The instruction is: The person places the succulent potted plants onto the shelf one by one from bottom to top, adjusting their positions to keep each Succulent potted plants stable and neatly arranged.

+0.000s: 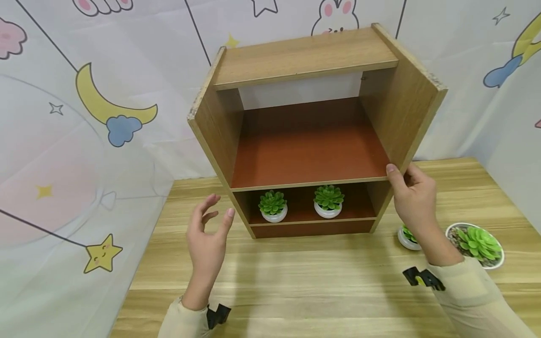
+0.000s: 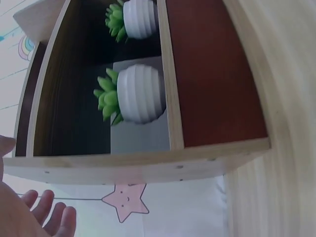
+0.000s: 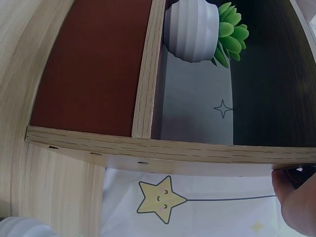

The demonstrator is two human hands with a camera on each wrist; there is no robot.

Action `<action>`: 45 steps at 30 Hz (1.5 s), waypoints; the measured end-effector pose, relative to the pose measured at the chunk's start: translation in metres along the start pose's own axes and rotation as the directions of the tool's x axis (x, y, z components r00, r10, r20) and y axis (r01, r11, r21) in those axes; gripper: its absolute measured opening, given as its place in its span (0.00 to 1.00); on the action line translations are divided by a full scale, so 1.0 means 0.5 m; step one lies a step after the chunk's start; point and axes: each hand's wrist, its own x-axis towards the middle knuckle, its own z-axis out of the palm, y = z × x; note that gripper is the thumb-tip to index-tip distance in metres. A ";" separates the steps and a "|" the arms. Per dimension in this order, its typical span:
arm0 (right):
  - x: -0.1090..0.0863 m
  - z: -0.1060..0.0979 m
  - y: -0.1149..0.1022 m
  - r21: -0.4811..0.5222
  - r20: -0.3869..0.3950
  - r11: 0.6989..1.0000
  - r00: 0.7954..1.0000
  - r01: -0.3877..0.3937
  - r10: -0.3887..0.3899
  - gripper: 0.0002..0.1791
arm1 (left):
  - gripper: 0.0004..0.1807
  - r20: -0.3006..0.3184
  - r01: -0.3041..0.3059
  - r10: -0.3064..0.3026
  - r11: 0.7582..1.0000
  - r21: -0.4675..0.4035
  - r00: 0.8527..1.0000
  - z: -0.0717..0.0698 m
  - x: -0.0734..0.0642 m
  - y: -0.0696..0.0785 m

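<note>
A wooden shelf unit (image 1: 308, 61) stands on the table with a red-brown middle shelf. Two small green succulents in white ribbed pots (image 1: 273, 206) (image 1: 328, 202) sit on its bottom shelf. My right hand (image 1: 399, 177) grips the front edge of the shelf's right side panel, thumb in front and fingers behind it. My left hand (image 1: 220, 210) hovers open beside the shelf's lower left corner, fingers spread, touching nothing. In the left wrist view the nearer pot (image 2: 140, 94) shows inside the shelf (image 2: 148, 165), with my fingers (image 2: 49, 217) below. In the right wrist view one pot (image 3: 193, 29) shows above the side panel (image 3: 148, 148).
On the light wooden table (image 1: 304, 281), right of the shelf, stand a small succulent pot (image 1: 406, 235), partly hidden by my right wrist, and a larger succulent bowl (image 1: 477, 244). A cartoon-print cloth (image 1: 84, 141) hangs behind and along both sides.
</note>
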 end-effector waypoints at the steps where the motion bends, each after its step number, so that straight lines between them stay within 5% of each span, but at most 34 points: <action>1: 0.000 0.000 0.000 0.001 0.001 1.000 1.000 0.002 -0.002 0.14 | 0.23 0.015 0.015 -0.015 1.000 0.000 1.000 -0.002 0.007 -0.001; 7: 0.000 0.001 -0.001 0.015 0.001 1.000 1.000 0.011 -0.011 0.13 | 0.33 0.135 0.106 -0.101 0.994 -0.027 0.986 -0.012 0.049 -0.005; 14: 0.000 0.001 -0.001 0.029 0.002 1.000 1.000 0.009 -0.009 0.13 | 0.37 0.269 0.182 -0.153 0.979 -0.087 0.951 -0.017 0.084 -0.015; 21: -0.001 0.001 -0.001 0.037 -0.006 0.999 1.000 0.014 -0.014 0.13 | 0.37 0.342 0.266 -0.246 0.964 -0.014 0.907 -0.015 0.099 -0.004; 32: 0.000 0.002 0.000 0.039 -0.001 0.999 1.000 0.009 -0.009 0.13 | 0.35 0.384 0.168 -0.157 0.986 0.005 0.910 -0.004 0.131 -0.006; 39: 0.000 0.002 -0.001 0.057 -0.007 0.998 1.000 0.020 -0.020 0.12 | 0.28 0.403 0.162 -0.156 0.987 0.020 0.902 -0.002 0.140 -0.071; 45: 0.001 0.004 -0.001 0.077 0.000 0.997 1.000 0.018 -0.018 0.13 | 0.26 0.400 0.126 -0.121 0.992 0.015 0.908 -0.003 0.147 -0.083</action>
